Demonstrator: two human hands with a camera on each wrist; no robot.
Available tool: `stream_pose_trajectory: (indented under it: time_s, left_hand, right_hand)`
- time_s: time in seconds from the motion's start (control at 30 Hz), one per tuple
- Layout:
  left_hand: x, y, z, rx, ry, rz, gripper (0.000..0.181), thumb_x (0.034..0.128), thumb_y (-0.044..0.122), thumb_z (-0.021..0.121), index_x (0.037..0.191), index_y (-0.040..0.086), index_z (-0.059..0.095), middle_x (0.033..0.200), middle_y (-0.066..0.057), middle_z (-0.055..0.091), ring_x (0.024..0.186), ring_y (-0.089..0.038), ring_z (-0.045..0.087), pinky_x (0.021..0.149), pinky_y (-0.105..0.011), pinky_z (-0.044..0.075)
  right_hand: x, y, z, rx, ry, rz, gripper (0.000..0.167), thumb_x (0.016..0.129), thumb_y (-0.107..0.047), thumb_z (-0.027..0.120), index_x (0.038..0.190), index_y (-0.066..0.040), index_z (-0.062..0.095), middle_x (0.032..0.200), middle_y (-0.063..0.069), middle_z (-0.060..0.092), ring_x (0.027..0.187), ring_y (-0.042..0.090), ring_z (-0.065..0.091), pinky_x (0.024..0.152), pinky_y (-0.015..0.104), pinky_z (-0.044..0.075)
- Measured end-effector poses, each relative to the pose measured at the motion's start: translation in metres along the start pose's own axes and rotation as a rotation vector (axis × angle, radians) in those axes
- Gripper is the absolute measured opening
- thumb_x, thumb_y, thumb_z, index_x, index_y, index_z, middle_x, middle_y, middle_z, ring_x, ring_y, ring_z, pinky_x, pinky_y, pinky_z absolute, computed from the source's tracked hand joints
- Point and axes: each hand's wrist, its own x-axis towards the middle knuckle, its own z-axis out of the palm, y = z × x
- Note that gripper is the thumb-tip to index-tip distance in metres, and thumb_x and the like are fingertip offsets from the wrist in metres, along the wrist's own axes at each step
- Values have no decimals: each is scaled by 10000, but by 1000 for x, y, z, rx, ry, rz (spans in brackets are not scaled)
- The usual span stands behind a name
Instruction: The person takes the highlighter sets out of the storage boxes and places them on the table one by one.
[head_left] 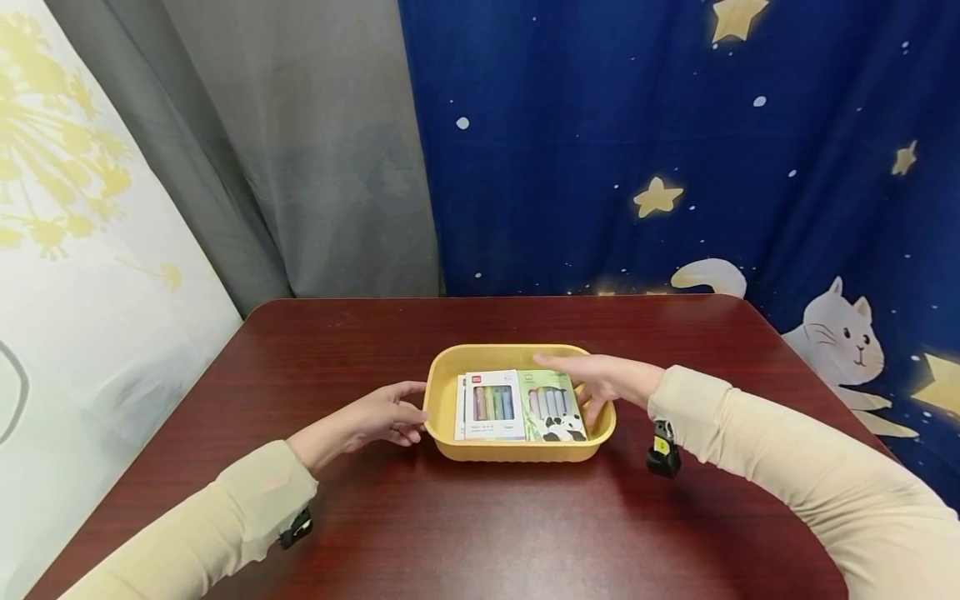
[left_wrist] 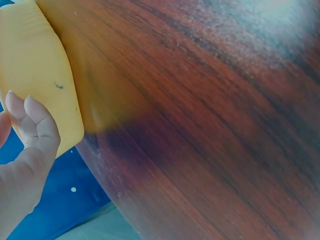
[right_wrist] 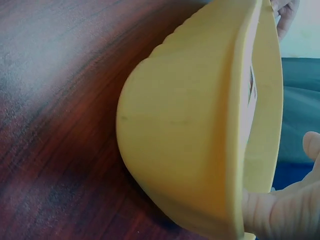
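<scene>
A yellow plastic basket [head_left: 517, 451] sits on the table. Inside lie a white box [head_left: 495, 408] with coloured sticks on its front and a green box [head_left: 555, 408] with a panda picture. Another white box [head_left: 460, 408] is mostly hidden behind the first. My left hand [head_left: 386, 415] holds the basket's left rim with thumb and index finger, its other fingers loosely curled below. My right hand [head_left: 603, 379] reaches over the right rim, its fingers spread inside the basket beside the green box. In the right wrist view, the basket wall hides part of this hand [right_wrist: 287, 210].
The dark red wooden table [head_left: 517, 525] extends around the basket. Behind its far edge hang a grey curtain [head_left: 315, 167] and a blue starry curtain [head_left: 570, 150]. A white patterned panel [head_left: 90, 292] stands along the left side.
</scene>
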Motion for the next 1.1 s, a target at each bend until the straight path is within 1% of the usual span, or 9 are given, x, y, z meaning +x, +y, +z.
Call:
stream_pose_trajectory:
  time_s: [0.13, 0.33, 0.43, 0.57, 0.73, 0.97, 1.03, 1.1]
  left_hand:
    - [1, -1, 0, 4, 2, 2, 605, 893, 40, 519, 1410, -12, 211, 781, -39, 623, 600, -104, 578, 611, -258, 492]
    - [1, 0, 0, 10, -2, 3, 595, 893, 43, 523, 1407, -7, 228, 782, -37, 622, 601, -104, 575, 607, -256, 489]
    - [1, 0, 1, 5, 1, -2, 595, 894, 39, 520, 1409, -4, 225, 778, -48, 616, 601, -107, 573, 609, -256, 488]
    - [0, 1, 1, 4, 9, -10, 593, 896, 35, 515, 1410, 0, 222, 776, -58, 610, 599, -108, 569, 607, -257, 486]
    - [0, 1, 1, 6, 16, -16, 598, 894, 37, 520, 1412, 4, 223, 776, -62, 609, 591, -107, 568, 602, -257, 483]
    - [-1, 1, 1, 4, 15, -15, 598, 891, 37, 524, 1409, 2, 229, 781, -64, 605, 592, -109, 568, 606, -260, 484]
    - [-2, 2, 1, 4, 13, -13, 596, 892, 36, 520, 1409, 1, 228, 784, -64, 602, 597, -109, 567, 610, -260, 484]
    - [-2, 2, 2, 3, 12, -12, 598, 893, 35, 517, 1411, -1, 221, 787, -64, 602, 600, -109, 567, 614, -260, 484]
  right_hand:
    - [1, 3, 1, 12, 6, -1, 794, 851, -638, 403, 1424, -112, 246, 1349, 248, 323, 1171, 472, 397, 703, 537, 491]
    - [3, 7, -1, 11, 33, 13, 772, 803, -688, 441, 1360, -157, 374, 1238, 186, 441, 1078, 390, 496, 692, 476, 515]
    - [-1, 6, -1, 4, 17, -8, 777, 818, -681, 419, 1355, -122, 372, 1225, 197, 454, 1058, 380, 515, 704, 489, 511]
    - [-7, 2, 0, 9, 12, -39, 735, 867, -629, 375, 1350, -75, 370, 1202, 209, 473, 1009, 363, 546, 719, 501, 500]
    - [-10, 0, 0, 25, 46, -54, 683, 899, -574, 356, 1319, -37, 387, 1140, 204, 513, 970, 338, 567, 718, 478, 503]
    - [-9, -1, 0, 58, 104, -67, 618, 925, -500, 379, 1329, -33, 355, 1189, 252, 492, 1009, 360, 552, 697, 469, 515]
    - [-7, -1, 1, 61, 102, -66, 580, 942, -454, 374, 1321, -14, 365, 1202, 258, 488, 993, 340, 562, 697, 470, 518]
    - [-6, 0, 1, 68, 110, -63, 516, 956, -389, 383, 1301, -4, 378, 1169, 238, 499, 945, 305, 575, 691, 471, 522]
